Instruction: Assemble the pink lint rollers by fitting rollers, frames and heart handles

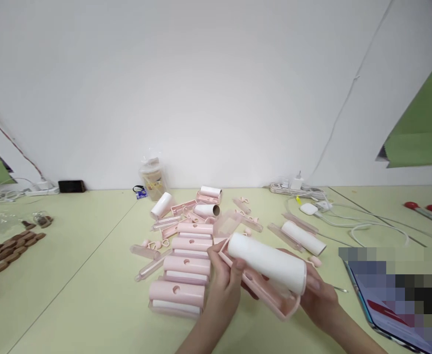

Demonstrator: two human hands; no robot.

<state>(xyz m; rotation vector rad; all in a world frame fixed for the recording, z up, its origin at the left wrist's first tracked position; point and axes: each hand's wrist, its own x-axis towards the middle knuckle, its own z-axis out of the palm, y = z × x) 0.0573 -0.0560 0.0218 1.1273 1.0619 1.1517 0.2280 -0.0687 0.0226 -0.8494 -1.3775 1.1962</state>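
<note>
My left hand [225, 280] is closed around the near-left end of a pink plastic lint roller case [262, 290], its hollow side facing up. A white paper lint roll [267, 260] lies tilted over that case, partly inside its left end and raised at the right. My right hand [319, 292] grips the roll's right end, thumb at its edge and fingers hidden behind. Left of my hands stands a column of several pink cases with white rolls [186, 265]. Another white roll [303, 238] rests on the table beyond my right hand.
Loose rolls, pink case parts [184, 207], clear handles [153, 265] and small pink rings lie behind and around the column. A tablet-like device [382, 305] is at right, white cables [371, 226] behind it. Brown wooden pieces [13, 250] lie left; a bagged cup [153, 179] stands by the wall.
</note>
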